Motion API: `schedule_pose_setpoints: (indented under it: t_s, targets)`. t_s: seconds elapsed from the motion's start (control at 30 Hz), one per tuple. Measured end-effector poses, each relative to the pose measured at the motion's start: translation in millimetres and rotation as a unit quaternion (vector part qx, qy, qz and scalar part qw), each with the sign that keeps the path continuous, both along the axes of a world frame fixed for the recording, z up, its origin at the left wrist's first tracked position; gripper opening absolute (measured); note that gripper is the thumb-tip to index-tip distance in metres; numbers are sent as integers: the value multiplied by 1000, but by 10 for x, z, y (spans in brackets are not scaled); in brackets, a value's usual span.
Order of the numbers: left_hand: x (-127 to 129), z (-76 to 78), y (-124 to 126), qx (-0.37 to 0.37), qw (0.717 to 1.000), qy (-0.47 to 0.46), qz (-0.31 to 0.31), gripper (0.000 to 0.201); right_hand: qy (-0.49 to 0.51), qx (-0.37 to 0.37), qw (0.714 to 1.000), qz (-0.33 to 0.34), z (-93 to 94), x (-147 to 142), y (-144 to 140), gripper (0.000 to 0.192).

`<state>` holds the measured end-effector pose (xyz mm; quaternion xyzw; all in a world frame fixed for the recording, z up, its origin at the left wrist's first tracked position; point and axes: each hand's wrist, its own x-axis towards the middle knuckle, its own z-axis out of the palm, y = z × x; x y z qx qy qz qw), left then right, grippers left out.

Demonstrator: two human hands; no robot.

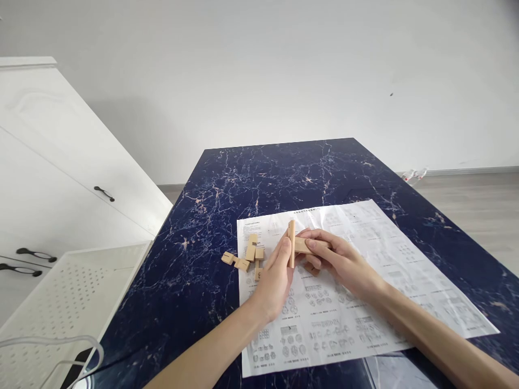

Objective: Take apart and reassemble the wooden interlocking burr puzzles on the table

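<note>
Hands pinch crossed wooden pieces: left hand (275,275) the upright piece (291,243), right hand (338,259) the level piece (310,246).

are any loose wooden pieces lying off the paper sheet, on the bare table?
Yes, one of the loose wooden pieces lies on the dark marble table, just past the paper sheet's left edge.

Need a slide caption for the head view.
Both hands join pale wooden notched bars over a printed paper sheet on a dark-blue marble table.
</note>
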<state>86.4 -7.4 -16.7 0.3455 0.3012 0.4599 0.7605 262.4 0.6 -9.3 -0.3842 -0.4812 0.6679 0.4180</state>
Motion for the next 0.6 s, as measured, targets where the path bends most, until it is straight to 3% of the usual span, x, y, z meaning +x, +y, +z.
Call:
schedule_pose_setpoints:
  t_s: [0.6]
  targets:
    - [18,-21,-22,-4,1000,-1,13,55,-12,14,998,-52,-62,-98,-64,32]
